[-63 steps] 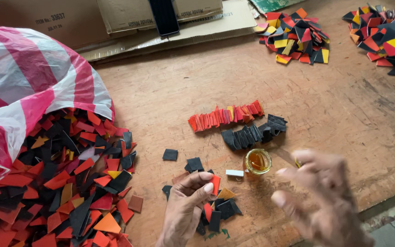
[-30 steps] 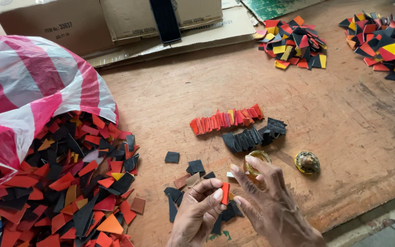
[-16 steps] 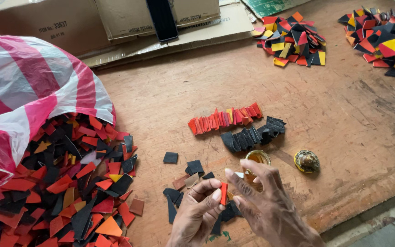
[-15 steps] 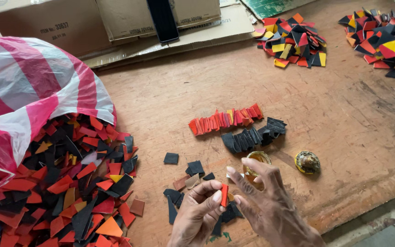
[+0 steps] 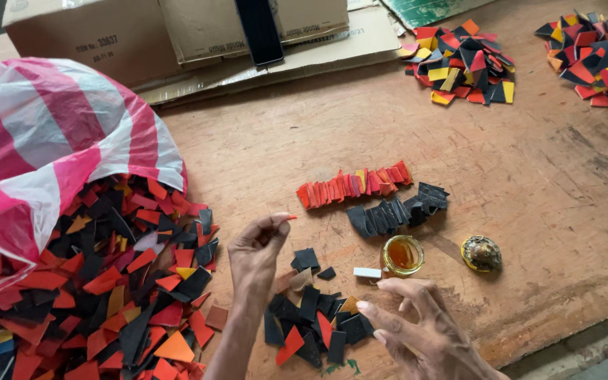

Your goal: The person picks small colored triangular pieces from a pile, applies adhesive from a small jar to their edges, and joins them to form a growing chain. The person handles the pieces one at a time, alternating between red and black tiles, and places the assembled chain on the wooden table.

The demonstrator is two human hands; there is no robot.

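Two hands: both working low over the surface (image 5: 529,211).
Left hand (image 5: 258,243): fingers pinching a red piece (image 5: 290,217), pointing right toward the red row (image 5: 355,185).
Right hand (image 5: 416,327): fingers spreading apart, empty, just below the glue jar (image 5: 402,254).
Nearer the row: left hand.

- The left hand (image 5: 256,250) and right hand (image 5: 420,331) are showing bare, with no gloves or rings.
- Both forearms are showing no sleeves.
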